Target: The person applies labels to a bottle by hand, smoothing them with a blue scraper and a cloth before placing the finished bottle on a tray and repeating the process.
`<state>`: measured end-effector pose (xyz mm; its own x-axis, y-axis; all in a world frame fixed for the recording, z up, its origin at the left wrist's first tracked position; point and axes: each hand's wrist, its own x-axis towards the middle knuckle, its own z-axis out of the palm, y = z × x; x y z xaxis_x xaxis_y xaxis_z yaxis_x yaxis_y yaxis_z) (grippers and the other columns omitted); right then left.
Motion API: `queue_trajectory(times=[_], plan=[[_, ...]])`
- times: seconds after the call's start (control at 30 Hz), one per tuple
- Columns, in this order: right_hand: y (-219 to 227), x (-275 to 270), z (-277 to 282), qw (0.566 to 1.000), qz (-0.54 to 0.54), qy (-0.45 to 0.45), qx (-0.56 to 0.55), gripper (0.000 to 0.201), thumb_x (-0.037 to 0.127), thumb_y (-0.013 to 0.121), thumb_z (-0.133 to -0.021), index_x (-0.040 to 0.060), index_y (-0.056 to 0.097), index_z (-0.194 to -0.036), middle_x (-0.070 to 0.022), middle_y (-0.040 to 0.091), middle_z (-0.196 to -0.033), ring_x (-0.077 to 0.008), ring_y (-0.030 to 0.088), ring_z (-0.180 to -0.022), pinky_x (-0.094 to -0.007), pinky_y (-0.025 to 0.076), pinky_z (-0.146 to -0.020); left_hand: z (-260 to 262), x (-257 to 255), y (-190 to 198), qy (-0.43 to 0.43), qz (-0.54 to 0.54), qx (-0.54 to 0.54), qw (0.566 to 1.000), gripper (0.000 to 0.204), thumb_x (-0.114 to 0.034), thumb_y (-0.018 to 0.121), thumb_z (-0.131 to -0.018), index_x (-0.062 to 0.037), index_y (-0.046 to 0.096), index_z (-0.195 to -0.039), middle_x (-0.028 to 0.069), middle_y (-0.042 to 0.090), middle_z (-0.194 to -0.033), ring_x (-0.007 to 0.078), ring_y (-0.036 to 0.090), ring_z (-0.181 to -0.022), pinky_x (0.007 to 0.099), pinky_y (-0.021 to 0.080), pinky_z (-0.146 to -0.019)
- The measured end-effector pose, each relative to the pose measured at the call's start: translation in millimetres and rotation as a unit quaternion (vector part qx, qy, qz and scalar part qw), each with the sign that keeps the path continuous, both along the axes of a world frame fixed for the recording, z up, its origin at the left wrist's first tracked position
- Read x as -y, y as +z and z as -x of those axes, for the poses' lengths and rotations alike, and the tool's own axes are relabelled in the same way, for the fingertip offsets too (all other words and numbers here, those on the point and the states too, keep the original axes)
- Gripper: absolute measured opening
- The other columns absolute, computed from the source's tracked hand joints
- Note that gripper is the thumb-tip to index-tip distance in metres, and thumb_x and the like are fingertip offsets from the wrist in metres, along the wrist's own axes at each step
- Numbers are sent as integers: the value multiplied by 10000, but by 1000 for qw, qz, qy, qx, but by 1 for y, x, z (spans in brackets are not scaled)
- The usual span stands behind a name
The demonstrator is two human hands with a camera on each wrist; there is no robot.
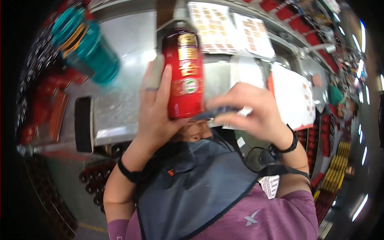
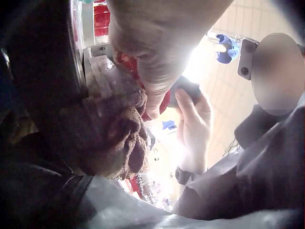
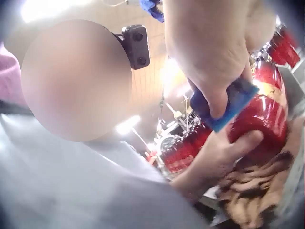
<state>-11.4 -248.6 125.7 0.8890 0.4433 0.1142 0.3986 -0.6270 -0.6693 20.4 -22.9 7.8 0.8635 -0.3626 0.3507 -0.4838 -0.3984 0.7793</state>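
The left hand [image 1: 154, 106] grips a red bottle [image 1: 185, 70] from the left side and from below, fingers wrapped up along its wall and the thumb curled under its base. The bottle stands upright, raised clear of the metal surface [image 1: 116, 108] beyond it, near the centre of the head view. Its body is glossy red with a gold label bearing characters at the top, a round green-and-white emblem at mid-height, and a darker neck above. In the right wrist view the bottle [image 3: 267, 109] shows the same shiny red wall with a gold patch, and the left hand's fingers [image 3: 238, 145] press against its lower side.

The right hand [image 1: 250, 110] pinches a blue cloth [image 1: 218, 114] between thumb and fingers and holds it against the bottle's lower right edge. In the right wrist view the cloth [image 3: 228, 102] is a flat blue pad touching the red wall.

A teal bottle [image 1: 86, 44] lies at the far left of the surface. Printed sheets [image 1: 228, 30] lie at the far side, right of the red bottle.
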Motion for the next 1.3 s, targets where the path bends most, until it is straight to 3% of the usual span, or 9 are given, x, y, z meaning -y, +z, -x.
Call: queue_trajectory(times=[0.07,0.13,0.3,0.47,0.6,0.7,0.97,1.13,1.3], plan=[[8,30,11,967,-108,-194,-122,420,65,748,-855,77,647,-1262,-4,666,-912,-70,601,-822,-220,496,-741,-2,-6,8,-13,-79,169,982,865,-151,867,-613,-164,536,-1412,187,382,-1507,434,350,-1384,482,370,-1107],[-11,74,21,921,-229,-289,-127,364,95,680,-926,61,626,-1283,21,651,-941,-50,589,-825,-198,486,-733,2,-10,7,-29,-84,182,979,696,-144,859,-624,-212,657,-1286,162,395,-1515,394,382,-1370,451,376,-1104],[-38,224,69,863,-264,-404,-146,246,226,499,-1051,69,668,-1136,52,626,-910,-29,584,-800,-186,486,-706,-4,-17,13,-13,-149,238,960,636,-180,852,-665,-203,670,-1274,128,472,-1469,367,408,-1350,439,371,-1099],[-54,271,78,804,-114,-535,-234,419,435,613,-969,59,734,-830,64,520,-609,-36,450,-530,-227,361,-512,-5,-4,23,-37,-143,215,965,615,-215,836,-701,-182,656,-1288,134,458,-1479,373,387,-1366,451,344,-1113],[-73,256,46,851,-34,-458,-255,410,419,653,-938,31,737,-840,44,552,-624,-60,502,-560,-243,392,-531,-6,-11,18,-61,-178,214,959,634,-207,828,-708,-158,637,-1311,142,445,-1487,363,376,-1378,459,326,-1126],[-87,233,10,921,114,-360,-98,378,389,735,-842,22,744,-937,-62,687,-761,-169,637,-686,-286,486,-649,-3,-15,17,-52,-176,209,961,649,-231,832,-711,-136,626,-1319,147,447,-1486,352,397,-1366,453,337,-1116],[-114,167,-55,930,215,-299,-20,457,421,764,-799,17,736,-1011,-197,696,-958,-323,676,-899,-391,530,-794,3,-13,17,8,-116,118,986,995,-473,832,-711,-23,391,-1481,195,428,-1486,381,407,-1339,459,321,-1099],[-119,131,-47,914,207,-346,-52,442,445,774,-785,84,719,-1035,-131,635,-1070,-302,648,-971,-394,522,-806,5,-17,16,3,-97,94,991,1004,-542,794,-733,-27,379,-1488,209,384,-1513,378,393,-1347,466,307,-1107],[-133,137,-41,920,187,-343,-22,459,404,810,-761,90,679,-1069,-115,633,-1002,-274,637,-924,-388,509,-770,5,-23,13,-11,-70,57,996,977,-316,870,-681,-59,388,-1491,202,372,-1527,370,384,-1353,454,300,-1113]])
